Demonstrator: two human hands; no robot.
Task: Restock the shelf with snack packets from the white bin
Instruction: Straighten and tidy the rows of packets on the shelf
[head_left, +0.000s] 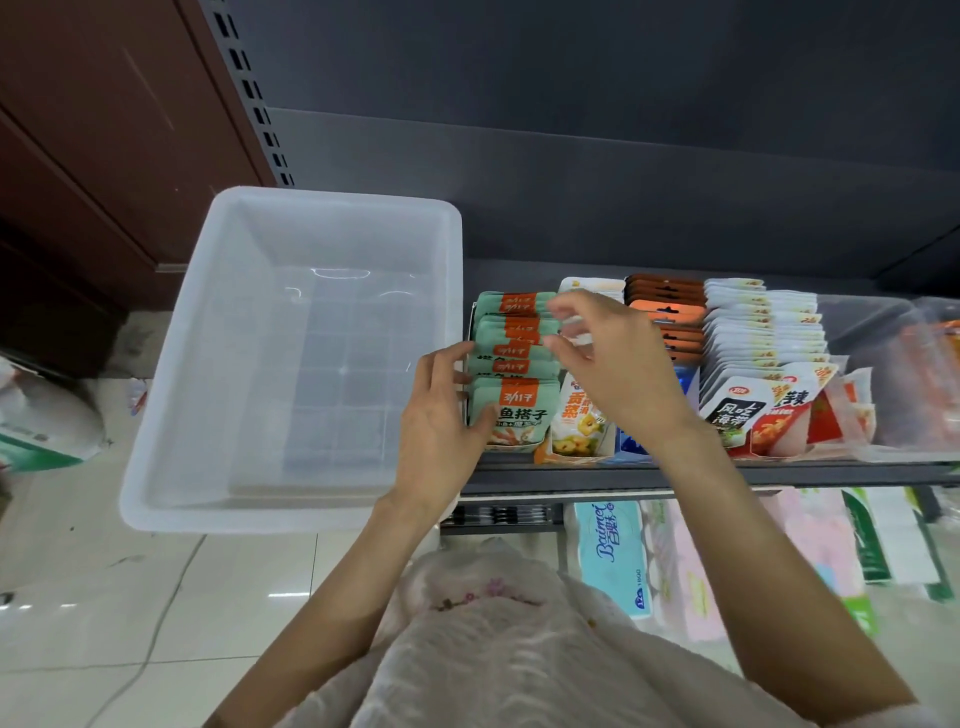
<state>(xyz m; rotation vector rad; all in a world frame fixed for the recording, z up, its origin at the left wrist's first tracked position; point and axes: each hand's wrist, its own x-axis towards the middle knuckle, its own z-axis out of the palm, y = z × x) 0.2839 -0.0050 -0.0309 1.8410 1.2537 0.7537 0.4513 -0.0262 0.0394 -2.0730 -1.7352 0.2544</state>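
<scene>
The white bin (208, 338) stands to the left of the shelf (571, 475), and I see no packets in it. A row of green and orange snack packets (519, 410) stands upright at the shelf's left end. My left hand (441, 431) rests against the left side of this row, with its thumb on the front packet. My right hand (618, 364) hovers over the back of the row. Its fingers are loosely curled and blurred, and I make out nothing held in them.
Right of the green row stand yellow-white packets (574, 421), orange packets (667, 312) and a long row of white packets (758, 338). Tissue packs (613, 545) fill the shelf below. A bag (47, 415) lies on the tiled floor at the left, by a brown cabinet (104, 156).
</scene>
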